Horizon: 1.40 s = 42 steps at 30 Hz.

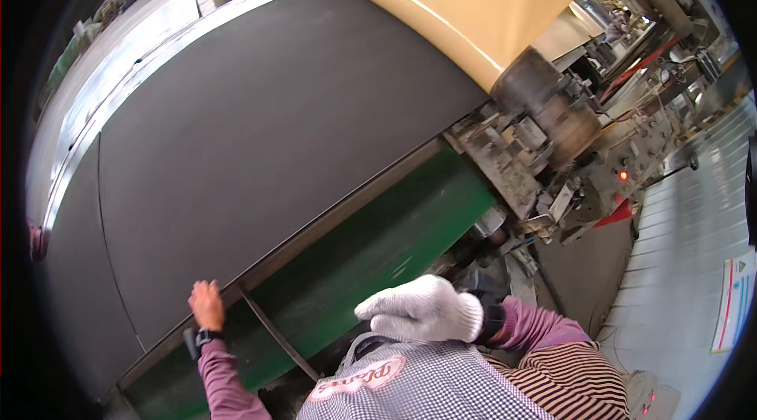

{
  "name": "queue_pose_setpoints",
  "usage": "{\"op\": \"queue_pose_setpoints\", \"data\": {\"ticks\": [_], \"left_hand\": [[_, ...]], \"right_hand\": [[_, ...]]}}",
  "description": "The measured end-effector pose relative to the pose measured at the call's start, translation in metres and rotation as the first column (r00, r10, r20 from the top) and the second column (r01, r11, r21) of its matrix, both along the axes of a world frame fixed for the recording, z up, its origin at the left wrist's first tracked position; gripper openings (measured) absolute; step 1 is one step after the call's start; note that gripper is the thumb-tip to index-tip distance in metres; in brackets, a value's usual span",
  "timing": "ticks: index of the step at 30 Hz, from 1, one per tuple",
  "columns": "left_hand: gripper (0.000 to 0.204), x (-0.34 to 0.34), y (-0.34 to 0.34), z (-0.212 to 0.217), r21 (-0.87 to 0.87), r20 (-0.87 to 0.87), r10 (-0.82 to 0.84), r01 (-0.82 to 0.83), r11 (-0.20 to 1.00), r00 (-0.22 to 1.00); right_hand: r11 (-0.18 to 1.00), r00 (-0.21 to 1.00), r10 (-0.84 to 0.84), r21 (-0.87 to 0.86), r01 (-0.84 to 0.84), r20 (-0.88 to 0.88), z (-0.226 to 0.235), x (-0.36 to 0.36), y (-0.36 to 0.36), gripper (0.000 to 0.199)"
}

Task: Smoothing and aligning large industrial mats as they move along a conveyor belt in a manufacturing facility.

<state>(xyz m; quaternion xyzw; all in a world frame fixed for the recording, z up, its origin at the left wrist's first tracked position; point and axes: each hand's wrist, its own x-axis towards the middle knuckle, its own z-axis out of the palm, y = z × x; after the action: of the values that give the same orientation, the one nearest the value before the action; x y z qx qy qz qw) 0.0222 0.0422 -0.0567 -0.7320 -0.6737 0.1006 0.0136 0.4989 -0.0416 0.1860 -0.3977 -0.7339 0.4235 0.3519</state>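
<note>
My left hand (207,306) is bare, with a dark band at the wrist. Its fingers stretch forward over the near edge of a wide dark grey sheet (268,120), and nothing shows in them. In front of my checked apron (426,380), my right hand (422,309) wears a white knitted glove. Its fingers point left, extended, with the thumb a little apart below them, and no object is visible in that hand. A dark seam or cut line (110,238) crosses the sheet to the left of my left hand.
Tan sheet material (465,2) curves over a roller at the far end. Grimy machine parts (528,144) and a red light (623,175) stand at the right. Below the sheet's near edge runs a green panel (378,231) with a metal brace (276,333). A ribbed white wall (678,262) rises at right.
</note>
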Motion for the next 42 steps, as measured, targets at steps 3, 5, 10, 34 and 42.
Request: {"op": "queue_pose_setpoints", "data": {"ticks": [3, 5, 10, 34, 42], "left_hand": [[0.028, -0.067, -0.012, -0.028, -0.005, -0.100, 0.165, -0.166, 0.986, 0.981], [0.029, -0.087, -0.018, -0.039, 0.021, 0.050, 0.132, -0.133, 0.991, 0.990], [0.012, 0.040, 0.004, 0.026, 0.501, 0.006, -0.253, 0.216, 0.838, 0.968], [0.063, 0.019, 0.008, 0.026, 0.110, 0.213, 0.451, -0.480, 0.870, 0.867], [0.020, 0.040, 0.011, 0.042, 0.320, 0.177, 0.143, -0.194, 0.927, 0.974]], "right_hand": [[0.816, 0.989, -0.149, -0.564, 0.123, -0.001, -0.036, 0.004, -0.023, 0.023], [0.697, 0.990, -0.127, -0.705, 0.131, 0.058, -0.050, 0.001, -0.029, 0.024], [0.681, 0.995, -0.083, -0.726, 0.096, 0.053, -0.069, -0.020, -0.015, 0.023], [0.593, 0.969, -0.058, -0.773, 0.225, 0.238, -0.082, -0.050, -0.001, 0.021], [0.679, 0.963, 0.014, -0.709, 0.189, 0.270, -0.084, -0.057, 0.001, 0.020]]}}
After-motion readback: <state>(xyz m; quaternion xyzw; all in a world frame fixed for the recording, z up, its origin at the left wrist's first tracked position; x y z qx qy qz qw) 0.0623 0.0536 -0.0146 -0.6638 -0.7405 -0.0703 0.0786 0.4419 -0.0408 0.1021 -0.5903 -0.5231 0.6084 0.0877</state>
